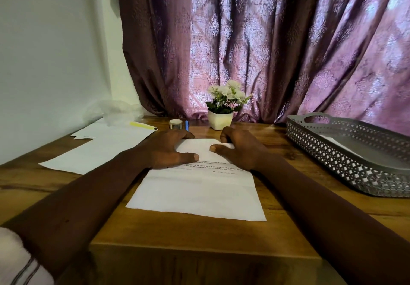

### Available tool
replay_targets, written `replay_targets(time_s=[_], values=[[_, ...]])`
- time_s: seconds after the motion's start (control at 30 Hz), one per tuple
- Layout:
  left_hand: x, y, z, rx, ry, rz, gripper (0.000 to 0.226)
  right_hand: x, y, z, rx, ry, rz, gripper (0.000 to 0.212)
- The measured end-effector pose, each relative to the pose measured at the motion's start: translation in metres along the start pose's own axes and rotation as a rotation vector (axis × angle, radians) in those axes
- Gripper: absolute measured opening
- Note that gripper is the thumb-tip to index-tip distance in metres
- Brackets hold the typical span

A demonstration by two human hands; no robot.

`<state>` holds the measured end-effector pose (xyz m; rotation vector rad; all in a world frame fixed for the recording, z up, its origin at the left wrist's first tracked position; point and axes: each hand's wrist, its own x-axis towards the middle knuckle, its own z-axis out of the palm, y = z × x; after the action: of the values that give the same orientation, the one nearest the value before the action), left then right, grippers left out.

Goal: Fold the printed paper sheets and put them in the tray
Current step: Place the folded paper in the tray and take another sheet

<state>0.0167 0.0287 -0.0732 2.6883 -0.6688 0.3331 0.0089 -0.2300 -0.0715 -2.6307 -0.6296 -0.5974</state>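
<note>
Two hands at the far end of a white printed paper sheet (199, 191), which lies in the middle of the wooden tabletop (55, 185).

Loose white paper sheets (99, 149) wait at the left. The left hand (166, 149) presses flat on the sheet, its grip released. The right hand (239, 149) has its fingers curled at the far edge and its thumb on the paper; I cannot tell whether it pinches the sheet. The paper looks light, limp and easy to slide or crease, so it is best pinned with one palm and lifted by a corner or edge. The grey perforated plastic tray (332, 158) stands to the right.
</note>
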Motion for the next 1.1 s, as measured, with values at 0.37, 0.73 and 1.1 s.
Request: replay_targets(time_s=[0.37, 0.73, 1.1], values=[[0.002, -0.005, -0.009, 0.112, 0.500, 0.145, 0.013, -0.002, -0.012, -0.014, -0.078, 0.242, -0.022, 0.022], [0.001, -0.010, -0.005, 0.068, 0.331, 0.095, 0.008, -0.013, -0.003, -0.023, -0.113, 0.286, 0.162, 0.019], [0.002, -0.012, -0.002, -0.029, 0.172, 0.012, 0.029, -0.003, -0.014, 0.002, 0.056, 0.074, 0.100, 0.024]])
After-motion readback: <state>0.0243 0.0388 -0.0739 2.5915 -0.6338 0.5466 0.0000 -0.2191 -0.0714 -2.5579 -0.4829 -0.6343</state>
